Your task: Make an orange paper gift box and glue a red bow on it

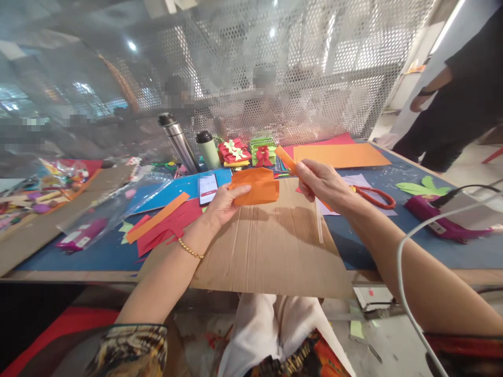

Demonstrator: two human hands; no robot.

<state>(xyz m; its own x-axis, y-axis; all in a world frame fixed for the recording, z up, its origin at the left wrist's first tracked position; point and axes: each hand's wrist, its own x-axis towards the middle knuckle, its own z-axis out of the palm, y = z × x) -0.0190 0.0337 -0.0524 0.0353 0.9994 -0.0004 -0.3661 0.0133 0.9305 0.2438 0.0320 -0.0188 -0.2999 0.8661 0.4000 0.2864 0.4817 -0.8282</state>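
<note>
Blue tabletop [363, 241] is pretty cluttered, cardboard [251, 256] up front; left fingers [241, 191] pinch folded orange paper [259, 193], right fingers [308, 175] are pressed tight around an orange strip [285, 158].

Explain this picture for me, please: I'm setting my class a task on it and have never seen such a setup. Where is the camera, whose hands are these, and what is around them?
There is no machine here, just a person using two bare hands. The single picture comes from a camera worn on that person's head, looking forward and down, so the arms reach in from the bottom.

The left hand holds a folded orange paper piece; the right hand holds a narrow orange strip. Beneath them, a cardboard sheet lies on a blue tabletop. Also there are a phone, a steel flask, a green bottle and a large orange sheet.
</note>
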